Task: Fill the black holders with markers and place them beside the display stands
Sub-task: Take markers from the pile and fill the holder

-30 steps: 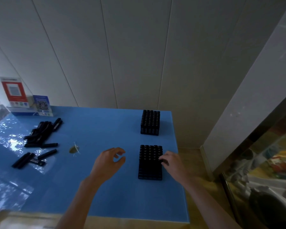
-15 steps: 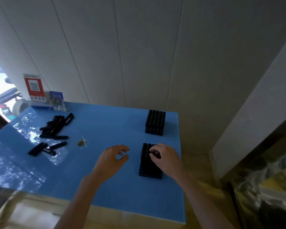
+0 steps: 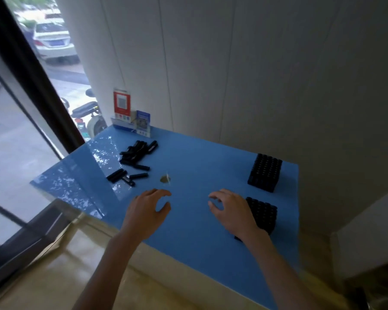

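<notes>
- Currently both hands are held above the blue table (image 3: 195, 220), near its front edge, well apart from each other.
- Left hand (image 3: 147, 211) is seen with fingers loosely curled and thumb spread; nothing is held in it.
- Right hand (image 3: 232, 211) is seen with fingers relaxed and spread, nothing gripped; its outer side is at the near black holder (image 3: 263, 214), though contact cannot be confirmed.
- Near black holder is found at the table's right edge toward the front, its top packed with marker ends.
- Far black holder (image 3: 264, 172) is placed behind it along the same right edge, also filled, apart from the near one.
- Loose markers (image 3: 136, 158) are scattered in a pile toward the table's back left; a few more are lying just in front of the pile.
- Display stands (image 3: 132, 115), one red and one blue, are set upright at the back left corner against the wall, well apart from both holders.
- Small brownish scrap (image 3: 165, 179) is noted on the table between the markers and the left hand.
</notes>
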{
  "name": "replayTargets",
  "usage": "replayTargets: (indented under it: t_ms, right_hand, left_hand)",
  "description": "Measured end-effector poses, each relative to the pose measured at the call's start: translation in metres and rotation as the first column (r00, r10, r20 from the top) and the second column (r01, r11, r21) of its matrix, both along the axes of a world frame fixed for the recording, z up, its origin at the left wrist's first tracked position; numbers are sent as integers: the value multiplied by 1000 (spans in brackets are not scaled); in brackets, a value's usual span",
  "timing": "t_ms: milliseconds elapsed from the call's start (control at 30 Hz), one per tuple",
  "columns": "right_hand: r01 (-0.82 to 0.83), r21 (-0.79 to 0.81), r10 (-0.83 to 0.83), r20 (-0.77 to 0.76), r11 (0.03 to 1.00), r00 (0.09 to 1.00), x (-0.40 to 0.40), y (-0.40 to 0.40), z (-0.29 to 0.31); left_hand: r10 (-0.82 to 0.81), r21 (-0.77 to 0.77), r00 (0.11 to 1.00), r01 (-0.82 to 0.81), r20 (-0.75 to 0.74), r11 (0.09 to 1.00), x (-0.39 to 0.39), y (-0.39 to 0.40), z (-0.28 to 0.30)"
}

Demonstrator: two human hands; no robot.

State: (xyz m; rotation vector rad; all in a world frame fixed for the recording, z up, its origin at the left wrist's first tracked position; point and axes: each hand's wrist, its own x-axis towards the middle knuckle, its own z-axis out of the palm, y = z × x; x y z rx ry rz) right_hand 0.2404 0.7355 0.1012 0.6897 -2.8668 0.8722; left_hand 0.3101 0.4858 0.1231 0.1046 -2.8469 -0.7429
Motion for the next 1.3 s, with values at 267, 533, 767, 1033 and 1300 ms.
replayTargets:
  t_ms: [267, 533, 767, 1033, 1300]
  right_hand:
    - [39, 77, -39, 3, 996, 999, 13, -104, -2]
    - [85, 146, -90, 31, 986, 995, 35, -214, -12]
    - [129, 209, -145, 64, 969, 987, 27, -267, -14]
    - [185, 235, -206, 68, 954, 976, -25, -307, -32]
    - [225, 175, -247, 115, 959, 962, -90, -339, -46]
  left_hand:
    - [88, 3, 996, -88, 16, 996, 36, -125, -8]
    - [57, 11, 998, -57, 40, 998, 52, -255, -18]
    - [15, 28, 998, -17, 63, 999, 34, -326, -27]
    - [-45, -95, 995, 53, 85, 994, -34, -372, -43]
    - [-63, -146, 987, 86, 150, 986, -120, -406, -46]
